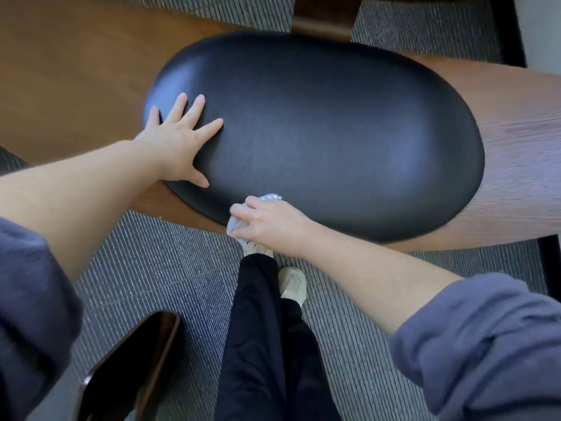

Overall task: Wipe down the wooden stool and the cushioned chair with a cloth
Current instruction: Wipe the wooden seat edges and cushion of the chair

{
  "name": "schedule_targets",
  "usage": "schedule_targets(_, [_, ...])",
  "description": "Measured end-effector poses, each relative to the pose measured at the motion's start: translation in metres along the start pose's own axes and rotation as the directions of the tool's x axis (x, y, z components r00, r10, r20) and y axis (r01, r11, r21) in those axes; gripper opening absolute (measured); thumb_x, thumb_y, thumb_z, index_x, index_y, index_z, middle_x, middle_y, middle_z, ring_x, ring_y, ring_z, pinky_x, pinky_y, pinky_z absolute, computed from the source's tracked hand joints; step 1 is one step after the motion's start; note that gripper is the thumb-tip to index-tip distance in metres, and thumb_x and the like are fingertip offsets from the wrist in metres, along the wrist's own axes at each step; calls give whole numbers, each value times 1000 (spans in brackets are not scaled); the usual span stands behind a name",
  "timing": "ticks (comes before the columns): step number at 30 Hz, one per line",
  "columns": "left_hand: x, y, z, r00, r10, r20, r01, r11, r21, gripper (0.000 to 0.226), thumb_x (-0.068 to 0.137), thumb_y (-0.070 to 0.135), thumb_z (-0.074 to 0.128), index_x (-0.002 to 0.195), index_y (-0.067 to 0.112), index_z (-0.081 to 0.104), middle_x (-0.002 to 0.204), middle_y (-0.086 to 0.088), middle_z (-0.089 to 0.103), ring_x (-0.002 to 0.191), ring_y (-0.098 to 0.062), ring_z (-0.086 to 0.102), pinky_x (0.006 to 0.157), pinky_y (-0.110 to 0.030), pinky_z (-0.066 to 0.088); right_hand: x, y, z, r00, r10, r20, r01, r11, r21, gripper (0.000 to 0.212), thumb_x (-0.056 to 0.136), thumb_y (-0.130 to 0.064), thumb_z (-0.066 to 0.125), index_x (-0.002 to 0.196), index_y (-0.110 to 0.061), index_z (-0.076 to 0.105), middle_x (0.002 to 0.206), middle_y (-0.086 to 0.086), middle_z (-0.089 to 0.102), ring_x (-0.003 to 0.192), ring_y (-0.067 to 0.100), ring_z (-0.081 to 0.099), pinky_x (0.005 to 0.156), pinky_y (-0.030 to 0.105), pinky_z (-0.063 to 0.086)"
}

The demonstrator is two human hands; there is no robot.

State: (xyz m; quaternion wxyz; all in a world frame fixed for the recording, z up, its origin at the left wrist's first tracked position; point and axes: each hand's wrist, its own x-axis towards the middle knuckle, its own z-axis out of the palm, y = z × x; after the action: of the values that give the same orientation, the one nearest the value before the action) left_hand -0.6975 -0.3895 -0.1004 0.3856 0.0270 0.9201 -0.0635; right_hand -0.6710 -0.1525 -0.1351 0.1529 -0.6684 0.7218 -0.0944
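Observation:
The cushioned chair fills the upper half of the head view: a black oval cushion (pixel 318 132) on a broad wooden frame (pixel 516 141). My left hand (pixel 179 141) lies flat on the cushion's left end, fingers spread and straight. My right hand (pixel 267 221) grips a bunched pale cloth (pixel 270 198) at the cushion's near edge, and most of the cloth is hidden under the fingers. A dark glossy wooden piece (pixel 130 369), possibly the stool, shows at the bottom left.
Grey ribbed carpet (pixel 158 268) covers the floor. My legs in dark trousers (pixel 267 344) and pale shoes (pixel 293 284) stand just in front of the chair. A dark vertical frame (pixel 510 28) runs along the right side.

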Motion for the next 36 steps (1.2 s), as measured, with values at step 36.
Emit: schedule_targets(36, [148,53,-86,920,-59,387,78,996,-34,155,52,82,71,132,22,-48,142,-18,-51,132,-46,-42,104,-76,-9,29,263,-29,413,910,-6,-791,363,492,33,84,-8,41,105,-18,64,101,-2,45,89,19,47,71,34,43])
